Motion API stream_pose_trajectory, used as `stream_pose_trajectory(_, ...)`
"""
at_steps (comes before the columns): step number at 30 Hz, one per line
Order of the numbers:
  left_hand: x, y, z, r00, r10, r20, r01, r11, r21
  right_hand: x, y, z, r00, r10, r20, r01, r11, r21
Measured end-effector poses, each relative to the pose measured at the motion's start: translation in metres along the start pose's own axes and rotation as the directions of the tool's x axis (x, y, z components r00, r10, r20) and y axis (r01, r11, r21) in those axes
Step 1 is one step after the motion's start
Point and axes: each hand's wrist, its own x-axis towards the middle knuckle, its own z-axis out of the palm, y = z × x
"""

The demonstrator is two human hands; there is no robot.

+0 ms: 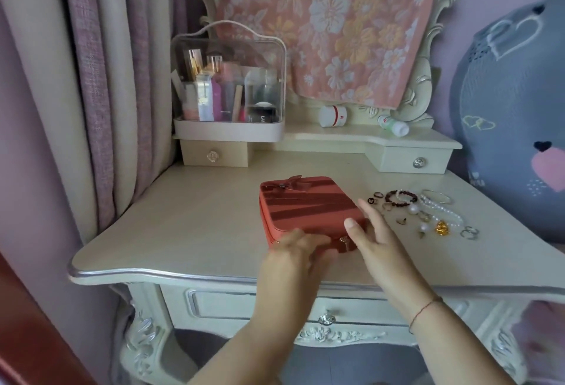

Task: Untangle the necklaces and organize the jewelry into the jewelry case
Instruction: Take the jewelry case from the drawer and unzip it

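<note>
A closed red jewelry case [308,205] with a bow on its lid sits in the middle of the cream dressing table [189,231]. My left hand [293,250] grips the case's near front edge, fingers curled along the zipper side. My right hand [371,234] rests on the case's near right corner with straight fingers. To the right of the case lies loose jewelry: a dark beaded bracelet [401,198], a pearl necklace [440,213], a silver bangle [437,196], a gold pendant [442,228] and several rings [469,232].
A clear cosmetics organizer [227,137] stands at the back left on a small drawer. Two white bottles [333,115] lie on the rear shelf under a floral cloth. Curtains hang at the left; a large grey plush [513,127] leans at the right.
</note>
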Motion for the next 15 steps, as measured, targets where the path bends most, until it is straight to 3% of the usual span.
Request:
stream_pose_trajectory(2, 0.008, -0.013, -0.017, 0.989, 0.054, -0.141, -0.042, 0.995, 0.086, -0.012, 0.004, 0.0, 0.997, -0.056, -0.057, 0.054, 0.998, -0.042)
stream_pose_trajectory(4, 0.021, -0.025, -0.026, 0.983, 0.071, -0.169, -0.038, 0.981, 0.19, -0.023, 0.007, 0.004, 0.982, -0.108, -0.158, 0.073, 0.974, -0.214)
stream_pose_trajectory(7, 0.036, -0.04, -0.024, 0.996, 0.077, 0.038, -0.084, 0.97, 0.229, -0.031, 0.012, 0.016, 0.937, -0.202, -0.285, 0.043, 0.876, -0.479)
stream_pose_trajectory(10, 0.038, -0.045, -0.016, 0.975, 0.034, 0.22, -0.074, 0.982, 0.176, -0.028, 0.015, 0.025, 0.915, -0.25, -0.317, 0.025, 0.819, -0.573)
stream_pose_trajectory(12, 0.036, -0.044, -0.014, 0.964, -0.004, 0.267, -0.028, 0.993, 0.117, -0.024, 0.016, 0.026, 0.897, -0.285, -0.339, 0.047, 0.823, -0.566)
stream_pose_trajectory(15, 0.037, -0.046, -0.013, 0.973, 0.015, 0.231, -0.039, 0.994, 0.1, -0.023, 0.019, 0.025, 0.869, -0.355, -0.345, 0.102, 0.81, -0.577)
